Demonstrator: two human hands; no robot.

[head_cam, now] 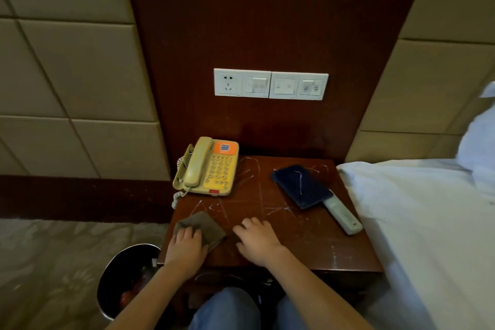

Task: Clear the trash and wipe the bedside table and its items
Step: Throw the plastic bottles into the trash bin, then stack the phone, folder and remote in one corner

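The dark red wooden bedside table (308, 238) shows pale streaks and scratches on its top. My left hand (186, 245) presses a folded brown cloth (206, 225) flat on the table's front left part. My right hand (258, 240) rests on the bare wood just right of the cloth, fingers spread and holding nothing. At the back left stands a beige and yellow telephone (207, 167) with its handset on the cradle. A dark phone (300, 186) lies at the right, overlapping one end of a pale remote control (342, 215).
A black bin (117, 273) with trash inside stands on the carpet left of the table. A bed with white sheets (428, 222) borders the right side. White sockets and switches (270, 84) sit on the wood wall panel behind. My knees are below the table's front.
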